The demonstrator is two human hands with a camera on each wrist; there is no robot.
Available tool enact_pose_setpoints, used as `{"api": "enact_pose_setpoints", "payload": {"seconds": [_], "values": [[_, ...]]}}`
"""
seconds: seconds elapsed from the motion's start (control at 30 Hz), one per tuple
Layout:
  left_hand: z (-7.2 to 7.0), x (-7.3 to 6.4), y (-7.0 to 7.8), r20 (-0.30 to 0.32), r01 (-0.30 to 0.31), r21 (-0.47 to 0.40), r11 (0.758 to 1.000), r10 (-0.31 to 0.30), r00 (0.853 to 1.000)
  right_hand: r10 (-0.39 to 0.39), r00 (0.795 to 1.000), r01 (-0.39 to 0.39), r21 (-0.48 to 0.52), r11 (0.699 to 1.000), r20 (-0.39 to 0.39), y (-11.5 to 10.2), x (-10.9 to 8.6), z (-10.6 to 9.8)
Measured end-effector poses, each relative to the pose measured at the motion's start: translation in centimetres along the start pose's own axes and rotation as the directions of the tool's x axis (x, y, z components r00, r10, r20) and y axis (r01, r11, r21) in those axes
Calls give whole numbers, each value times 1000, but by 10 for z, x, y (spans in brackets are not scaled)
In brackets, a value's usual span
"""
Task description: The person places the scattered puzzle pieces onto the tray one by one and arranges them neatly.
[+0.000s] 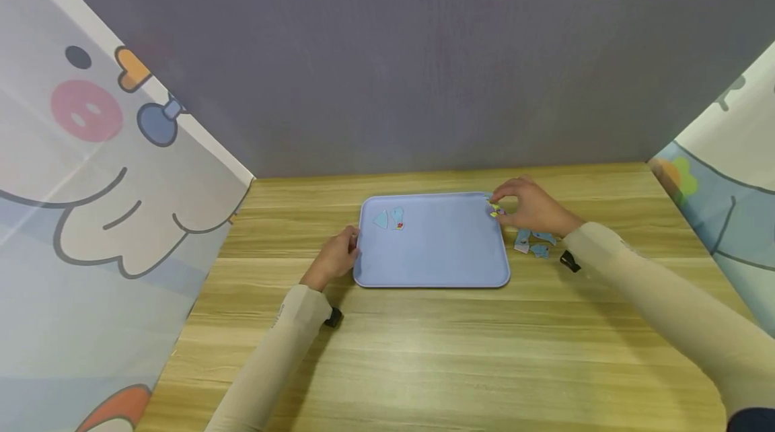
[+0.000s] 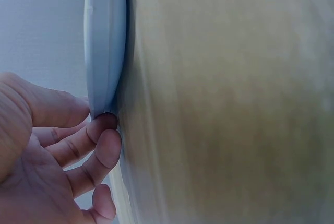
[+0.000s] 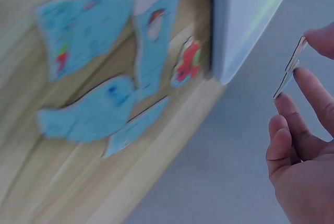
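Note:
A light blue tray [image 1: 436, 243] lies on the wooden table. My left hand [image 1: 331, 258] grips its left edge; in the left wrist view the thumb and curled fingers [image 2: 107, 148] pinch the rim. Above the tray's far right corner, my right hand [image 1: 533, 206] pinches thin, flat puzzle pieces [image 1: 496, 210], partly yellow. They appear edge-on in the right wrist view, seemingly two pieces [image 3: 289, 70] between thumb and fingers. On the tray's left part lie a plain pale-blue puzzle piece [image 1: 381, 219] and a blue one with a red spot [image 1: 397, 218], slightly apart.
Several loose blue puzzle pieces [image 1: 522, 240] lie on the table right of the tray, under the right forearm. A small red-and-green piece [image 3: 187, 63] is close to the tray's edge. A grey panel [image 1: 424, 82] stands behind the table, with cartoon-printed walls [image 1: 91, 183] at the sides.

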State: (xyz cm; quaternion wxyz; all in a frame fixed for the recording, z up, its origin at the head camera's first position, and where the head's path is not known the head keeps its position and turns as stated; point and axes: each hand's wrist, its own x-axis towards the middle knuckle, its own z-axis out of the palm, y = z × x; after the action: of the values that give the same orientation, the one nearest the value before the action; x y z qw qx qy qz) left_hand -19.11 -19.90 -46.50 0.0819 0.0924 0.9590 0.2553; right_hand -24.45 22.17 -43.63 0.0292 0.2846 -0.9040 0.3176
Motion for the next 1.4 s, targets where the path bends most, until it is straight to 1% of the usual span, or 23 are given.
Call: {"api": "enact_pose_setpoints", "payload": {"seconds": [0.23, 0.4, 0.53, 0.7, 0.8, 0.97, 1.2, 1.4], "values": [[2, 0, -1, -21, -12, 14, 1000, 12, 1000, -23, 1000, 23, 22, 999, 0, -10, 13, 11], [3, 0, -1, -30, -33, 11, 999, 33, 999, -49, 999, 49, 14, 999, -9, -17, 22, 22], [2, -1, -1, -32, -35, 8, 999, 35, 999, -23, 999, 23, 17, 1000, -23, -22, 29, 30], [2, -1, -1, -30, -38, 4, 999, 38, 999, 12, 1000, -11, 25, 1000, -13, -28, 39, 42], [2, 0, -1, -27, -34, 1, 999, 34, 999, 14, 1000, -14, 28, 1000, -1, -33, 45, 49], [2, 0, -2, -24, -23, 1, 1000, 23, 999, -7, 1000, 7, 25, 1000, 22, -42, 55, 60], [2, 0, -3, -29, -27, 12, 1000, 27, 999, -19, 1000, 19, 21, 1000, 13, -54, 66, 73], [2, 1, -4, -37, -31, 24, 999, 32, 999, 25, 999, -27, 39, 999, 34, -58, 73, 84]]}}
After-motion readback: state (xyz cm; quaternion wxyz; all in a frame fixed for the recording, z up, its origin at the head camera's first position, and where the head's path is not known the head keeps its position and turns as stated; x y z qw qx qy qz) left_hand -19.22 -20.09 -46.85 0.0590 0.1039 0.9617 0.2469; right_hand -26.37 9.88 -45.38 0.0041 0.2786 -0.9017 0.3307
